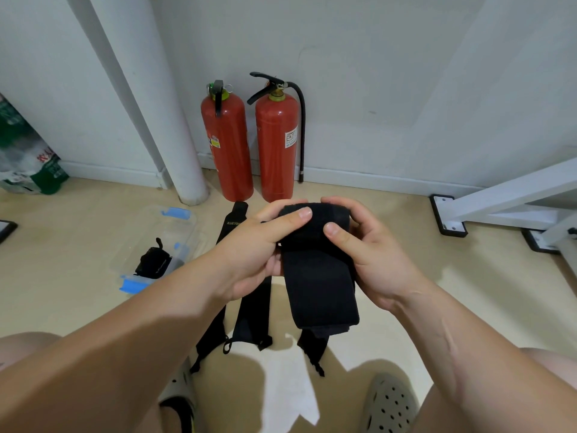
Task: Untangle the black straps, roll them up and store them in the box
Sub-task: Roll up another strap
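Observation:
A wide black strap (320,276) is held in mid-air, its top end partly rolled and its loose tail hanging down. My left hand (259,248) grips the roll from the left, thumb laid across its top. My right hand (371,251) grips it from the right with the thumb pressed on the front. More black straps (253,310) lie flat on the floor beneath my hands. A clear plastic box (162,245) with blue clips sits on the floor to the left, with one rolled black strap (153,262) inside.
Two red fire extinguishers (249,145) stand against the wall ahead, beside a white pipe (168,126). A white table frame with black feet (449,217) is at the right. A printed bag (25,157) leans at the far left. My sandalled feet (390,404) are at the bottom.

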